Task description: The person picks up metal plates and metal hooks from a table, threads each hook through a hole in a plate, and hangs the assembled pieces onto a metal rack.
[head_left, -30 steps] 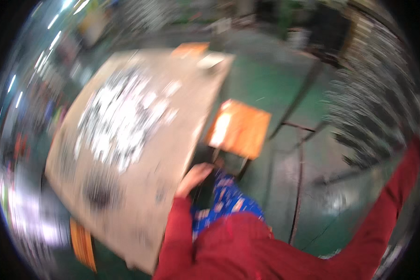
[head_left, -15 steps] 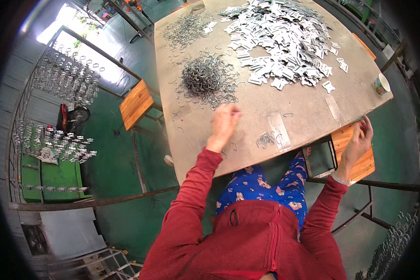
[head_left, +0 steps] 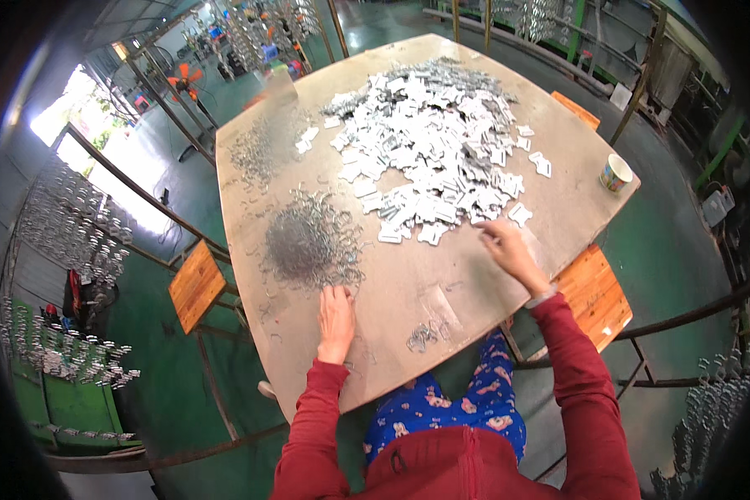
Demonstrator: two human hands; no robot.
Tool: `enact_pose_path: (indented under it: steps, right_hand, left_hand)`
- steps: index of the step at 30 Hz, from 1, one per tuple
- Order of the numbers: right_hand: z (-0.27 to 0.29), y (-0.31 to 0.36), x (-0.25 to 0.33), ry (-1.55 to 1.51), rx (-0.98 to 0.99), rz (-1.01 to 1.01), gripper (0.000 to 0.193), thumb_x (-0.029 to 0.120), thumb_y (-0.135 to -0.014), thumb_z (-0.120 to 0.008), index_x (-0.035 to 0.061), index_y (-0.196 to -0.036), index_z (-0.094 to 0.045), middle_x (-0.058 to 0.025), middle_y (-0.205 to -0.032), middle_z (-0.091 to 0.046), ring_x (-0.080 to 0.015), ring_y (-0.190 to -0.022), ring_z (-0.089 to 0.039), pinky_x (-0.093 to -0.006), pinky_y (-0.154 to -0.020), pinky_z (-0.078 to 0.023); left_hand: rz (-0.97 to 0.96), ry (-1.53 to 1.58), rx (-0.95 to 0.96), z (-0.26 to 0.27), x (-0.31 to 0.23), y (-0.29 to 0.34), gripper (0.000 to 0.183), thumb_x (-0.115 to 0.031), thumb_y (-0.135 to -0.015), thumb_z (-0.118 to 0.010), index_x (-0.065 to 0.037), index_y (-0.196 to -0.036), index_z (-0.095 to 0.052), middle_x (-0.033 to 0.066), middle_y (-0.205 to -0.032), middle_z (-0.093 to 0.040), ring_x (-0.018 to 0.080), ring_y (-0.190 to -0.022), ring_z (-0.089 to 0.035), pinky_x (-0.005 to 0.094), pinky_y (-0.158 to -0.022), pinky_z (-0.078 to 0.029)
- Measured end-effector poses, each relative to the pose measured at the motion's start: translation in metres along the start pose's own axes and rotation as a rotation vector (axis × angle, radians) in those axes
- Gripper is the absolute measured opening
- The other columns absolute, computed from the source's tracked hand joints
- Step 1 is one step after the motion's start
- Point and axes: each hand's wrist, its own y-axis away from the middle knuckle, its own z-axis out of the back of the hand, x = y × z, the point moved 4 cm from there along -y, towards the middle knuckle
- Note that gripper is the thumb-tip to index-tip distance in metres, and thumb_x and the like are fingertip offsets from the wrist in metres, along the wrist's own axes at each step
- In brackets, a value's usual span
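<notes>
My left hand [head_left: 337, 323] is at the near edge of a dark heap of small bent wire hooks [head_left: 308, 242], its fingertips together and pointing down at the table. Whatever those fingers may pinch is too small to make out. Farther right, my right hand [head_left: 508, 252] reaches over the table to the near edge of a wide pile of flat silvery metal plates [head_left: 429, 154]. Its index finger and thumb are apart, with no plate between them. One loose plate [head_left: 520, 214] lies just beyond that hand. A few wire pieces [head_left: 422, 337] sit near the front edge.
Another thin scatter of hooks [head_left: 254, 154] lies at the far left of the table [head_left: 392, 275]. A paper cup [head_left: 615, 173] stands by the right corner. Wooden stools [head_left: 197, 286] flank the table, and racks of hanging metal parts [head_left: 75, 225] stand to the left.
My right hand has moved from beyond the table's right front edge to the plate pile. My left hand stays by the hooks, its fingers now lowered. The whole view has shifted.
</notes>
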Motion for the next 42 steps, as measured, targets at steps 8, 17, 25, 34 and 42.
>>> enact_pose_path:
  steps: [8,17,25,34,42]
  right_hand:
    - [-0.082,-0.066,-0.007,0.816,0.076,0.21,0.026,0.007,-0.077,-0.057,0.0004,-0.101,-0.056,-0.013,-0.095,-0.055,-0.0304,-0.092,-0.052,-0.0387,-0.072,-0.048]
    - [-0.023,0.006,0.035,0.621,-0.062,0.342,0.019,0.009,-0.069,-0.063,0.0066,-0.088,-0.066,-0.0118,-0.087,-0.052,-0.0267,-0.082,-0.052,-0.0342,-0.069,-0.045]
    - [-0.013,0.115,0.025,-0.66,-0.057,-0.269,0.028,0.002,-0.077,-0.051,-0.0005,-0.099,-0.067,-0.0055,-0.085,-0.065,-0.0124,-0.078,-0.057,-0.0249,-0.072,-0.045]
    - [-0.024,0.154,0.064,-1.079,-0.315,-0.413,0.038,-0.002,-0.077,-0.067,-0.0023,-0.114,-0.058,-0.0082,-0.087,-0.065,-0.012,-0.076,-0.06,-0.0248,-0.073,-0.049]
    - [-0.028,0.162,0.063,-1.112,-0.375,-0.42,0.025,-0.003,-0.078,-0.067,-0.003,-0.102,-0.062,-0.0094,-0.09,-0.066,-0.0129,-0.08,-0.062,-0.0239,-0.073,-0.05]
  left_hand:
    - [-0.017,0.067,-0.083,0.011,-0.014,0.011,0.006,-0.007,-0.084,-0.053,-0.003,-0.088,-0.051,0.0153,-0.09,-0.05,0.035,-0.086,-0.051,0.0455,-0.069,-0.044]
    - [0.201,0.484,-0.027,0.01,-0.031,0.003,0.013,-0.007,-0.089,-0.049,0.002,-0.097,-0.056,0.0153,-0.085,-0.058,0.0245,-0.077,-0.059,0.0361,-0.068,-0.049]
    - [0.383,1.502,0.38,-0.001,-0.126,0.023,0.017,-0.013,-0.089,-0.057,0.002,-0.098,-0.059,0.0036,-0.088,-0.06,0.0095,-0.078,-0.057,0.0274,-0.072,-0.05]
    - [0.187,1.425,0.525,-0.006,-0.168,0.035,0.02,-0.018,-0.088,-0.061,-0.002,-0.099,-0.061,-0.0011,-0.09,-0.059,0.0061,-0.081,-0.053,0.02,-0.074,-0.042]
    - [0.269,1.54,0.489,-0.005,-0.176,0.038,0.017,-0.016,-0.09,-0.057,0.0,-0.098,-0.057,0.0018,-0.089,-0.059,0.0076,-0.082,-0.053,0.0223,-0.074,-0.044]
